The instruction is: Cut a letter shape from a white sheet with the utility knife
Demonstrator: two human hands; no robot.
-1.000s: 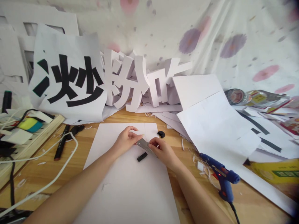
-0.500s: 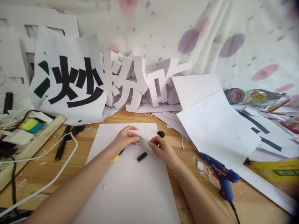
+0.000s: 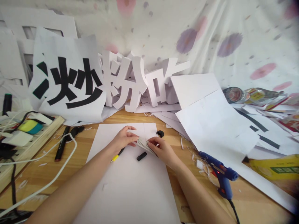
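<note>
Centrally, right hand (image 3: pixel 162 150) pinching strips (image 3: pixel 142 142), left hand (image 3: pixel 124 138) at their end, grip unclear, yellow packet (image 3: pixel 275 168), contents hidden

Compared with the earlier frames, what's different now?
The left hand has shifted slightly left, and a yellow-and-black tool now shows by its wrist. The thin grey pieces look paler, perhaps tilted. The right hand still pinches them; the small black block and blue glue gun stayed put.

My left forearm (image 3: pixel 77 183) and right forearm (image 3: pixel 197 193) are bare and slender, tapering towards my equally bare left hand (image 3: pixel 125 137) and right hand (image 3: pixel 163 151).
</note>
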